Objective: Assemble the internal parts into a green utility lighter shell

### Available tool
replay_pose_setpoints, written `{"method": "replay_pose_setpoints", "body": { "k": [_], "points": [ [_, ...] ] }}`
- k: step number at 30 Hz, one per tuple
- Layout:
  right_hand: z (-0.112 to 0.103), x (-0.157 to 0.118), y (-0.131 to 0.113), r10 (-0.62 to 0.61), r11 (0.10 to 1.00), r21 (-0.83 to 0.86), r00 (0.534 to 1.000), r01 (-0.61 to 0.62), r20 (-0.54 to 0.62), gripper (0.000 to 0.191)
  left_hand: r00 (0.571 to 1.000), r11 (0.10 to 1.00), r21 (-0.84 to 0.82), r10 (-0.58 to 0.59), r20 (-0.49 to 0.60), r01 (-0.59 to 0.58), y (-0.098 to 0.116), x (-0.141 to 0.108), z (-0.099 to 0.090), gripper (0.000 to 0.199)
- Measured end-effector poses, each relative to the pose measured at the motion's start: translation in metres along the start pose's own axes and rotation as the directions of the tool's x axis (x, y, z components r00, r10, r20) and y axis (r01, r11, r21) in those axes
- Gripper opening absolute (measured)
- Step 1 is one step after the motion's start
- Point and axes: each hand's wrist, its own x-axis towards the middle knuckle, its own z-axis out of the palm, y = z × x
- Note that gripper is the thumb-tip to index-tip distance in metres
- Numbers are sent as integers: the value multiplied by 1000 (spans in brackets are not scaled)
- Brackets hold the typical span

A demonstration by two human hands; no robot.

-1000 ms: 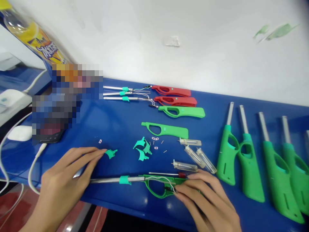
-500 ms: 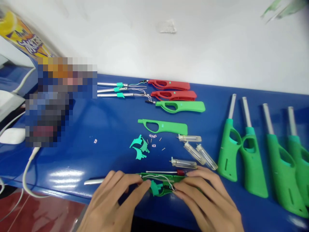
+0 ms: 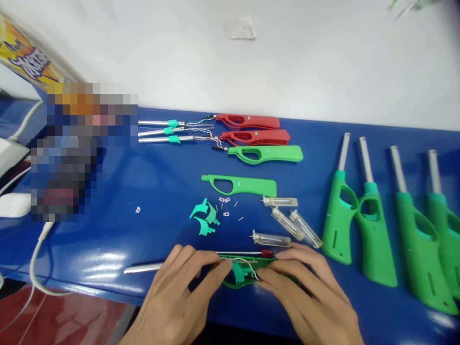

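Near the table's front edge lies an opened green lighter shell (image 3: 235, 287), partly hidden by my hands. A teal trigger (image 3: 238, 273) sits inside its handle opening, with a thin white wire (image 3: 252, 265) looping above it. My left hand (image 3: 176, 292) grips the shell's front end, thumb close to the trigger. A metal lighter tube (image 3: 143, 268) sticks out to the left from under that hand. My right hand (image 3: 311, 287) pinches the shell's rear part beside the wire; its fingertips partly hide what they hold. Just behind the shell lies a screwdriver with a red handle (image 3: 266, 253).
Behind are loose teal triggers (image 3: 205, 226), small screws (image 3: 240, 219), clear fuel tanks (image 3: 271, 240) and a green shell half (image 3: 257, 186). Farther back lie red and green shells (image 3: 251, 138) with wired tubes. Several green lighters (image 3: 377, 239) stand at right. A white cable (image 3: 34, 268) runs at left.
The teal trigger has shifted from jutting over the shell's near edge to lying within the handle opening. My left hand has moved slightly right. The whole view has shifted a little.
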Motion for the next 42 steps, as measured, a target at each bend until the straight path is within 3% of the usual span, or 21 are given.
{"method": "replay_pose_setpoints", "body": {
  "k": [6, 12, 22, 31, 37, 42],
  "points": [
    [2, -1, -2, -26, 999, -30, 999, 25, -28, 20, 998, 999, -41, 6, -58, -9, -1, -2, 6, 53],
    [2, -2, -4, -24, 999, -39, 999, 23, -22, 21, 990, 975, -220, -65, -128, 36, 1, 3, 7, 45],
    [2, -3, -3, -40, 998, -49, 999, 39, -33, 19, 995, 974, -226, -54, -90, 32, -3, -9, 13, 57],
    [3, 2, -7, -21, 999, -34, 999, 20, -44, 21, 996, 984, -175, -33, -79, 18, -1, -3, 11, 50],
    [6, 2, -9, -21, 999, -49, 997, 17, -74, 24, 992, 986, -164, 4, -123, -24, 6, 10, 8, 25],
    [5, 1, -11, -25, 996, -83, 996, 18, -83, 25, 993, 991, -134, 8, -121, -25, 6, 10, 8, 25]
  ]
}}
